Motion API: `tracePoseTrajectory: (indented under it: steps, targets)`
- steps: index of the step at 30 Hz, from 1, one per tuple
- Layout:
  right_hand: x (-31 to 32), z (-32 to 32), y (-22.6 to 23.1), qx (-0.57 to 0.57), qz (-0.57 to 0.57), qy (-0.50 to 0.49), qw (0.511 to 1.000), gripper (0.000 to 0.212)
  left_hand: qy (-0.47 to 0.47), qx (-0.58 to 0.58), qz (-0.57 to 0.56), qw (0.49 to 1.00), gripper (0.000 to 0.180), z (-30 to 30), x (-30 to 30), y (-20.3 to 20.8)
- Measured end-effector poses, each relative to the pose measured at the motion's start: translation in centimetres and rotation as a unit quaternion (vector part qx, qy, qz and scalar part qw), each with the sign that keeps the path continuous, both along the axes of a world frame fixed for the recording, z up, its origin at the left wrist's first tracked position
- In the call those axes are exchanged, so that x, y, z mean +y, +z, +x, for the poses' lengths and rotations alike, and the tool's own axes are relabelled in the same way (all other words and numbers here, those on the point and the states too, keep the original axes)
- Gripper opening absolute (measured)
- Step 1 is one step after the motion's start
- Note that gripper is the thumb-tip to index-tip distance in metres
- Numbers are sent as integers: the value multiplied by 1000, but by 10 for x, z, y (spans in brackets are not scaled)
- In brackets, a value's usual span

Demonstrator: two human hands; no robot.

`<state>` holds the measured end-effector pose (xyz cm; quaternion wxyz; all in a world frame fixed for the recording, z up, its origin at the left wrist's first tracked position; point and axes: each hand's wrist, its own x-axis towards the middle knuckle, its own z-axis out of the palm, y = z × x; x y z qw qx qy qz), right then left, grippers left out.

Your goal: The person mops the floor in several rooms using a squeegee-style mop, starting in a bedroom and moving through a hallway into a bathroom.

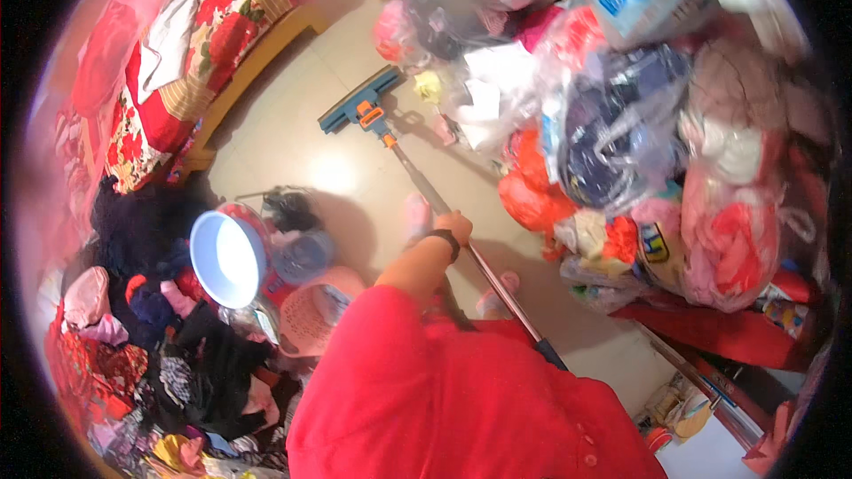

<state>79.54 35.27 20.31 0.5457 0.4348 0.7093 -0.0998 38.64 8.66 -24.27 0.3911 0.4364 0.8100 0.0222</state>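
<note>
My left hand (pixel 454 228), with a dark band on the wrist, is closed around the metal pole of a mop (pixel 414 176). The pole slants from beside my red top up and to the left. At its far end, the wide blue mop head (pixel 362 101) with an orange joint rests on the pale tiled floor (pixel 293 115). The pole's dark lower grip (pixel 550 354) runs to the edge of my clothing. My right hand does not show. Under my arm, pink footwear (pixel 417 215) is partly visible.
A bed (pixel 232 31) with a floral cover stands at upper left. Blue and pink basins (pixel 306 324) and heaped clothes (pixel 209 368) lie at left. Stuffed plastic bags (pixel 621 129) crowd the right, with an orange bag (pixel 530 191) bordering the floor. White paper (pixel 490 93) lies near the mop head.
</note>
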Motion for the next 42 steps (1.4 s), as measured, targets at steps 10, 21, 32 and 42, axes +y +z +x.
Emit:
tracePoseTrajectory:
  steps: [10, 21, 32, 42]
  targets:
    - [20, 144, -30, 53, -27, -39, 997, 34, -45, 192, 139, 971, 25, 350, 76, -139]
    - [37, 153, -61, 43, -15, -9, 999, 33, -69, -158, 123, 977, 18, 331, 88, 8]
    - [-61, -70, -145, 227, -297, -2, 928, 18, 180, 121, 5, 976, 15, 62, -43, 36]
    - [-58, -46, -134, 160, -192, -21, 968, 21, 278, 175, -17, 944, 21, 113, -12, 35]
